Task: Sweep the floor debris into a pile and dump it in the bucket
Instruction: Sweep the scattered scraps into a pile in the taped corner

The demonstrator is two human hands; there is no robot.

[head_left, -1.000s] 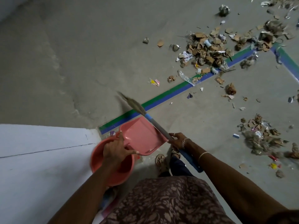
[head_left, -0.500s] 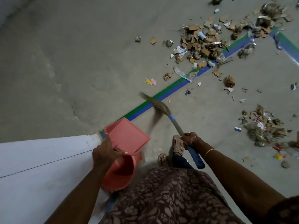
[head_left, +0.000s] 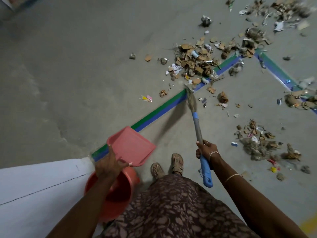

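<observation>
While the right hand [head_left: 206, 150] clenches its fingers around the broom [head_left: 197, 124], the handle's long axis runs straight ahead from the grip. The bristles touch the tape line [head_left: 154, 115], just short of the main debris pile [head_left: 197, 62]. The left hand [head_left: 109, 165] grips the dustpan [head_left: 132, 145] rim just above the bucket [head_left: 132, 179], well apart from the pile. It's the right side's reach, I'd say.

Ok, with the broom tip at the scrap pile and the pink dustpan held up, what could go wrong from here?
The blue-handled grass broom in the right hand reaches only the near edge of the big cardboard-and-paper scrap pile; a hard stroke may scatter it further, as loose patches already lie to the right. The round orange plastic bucket stands close to the sandalled feet, so a step might tip it.
</observation>
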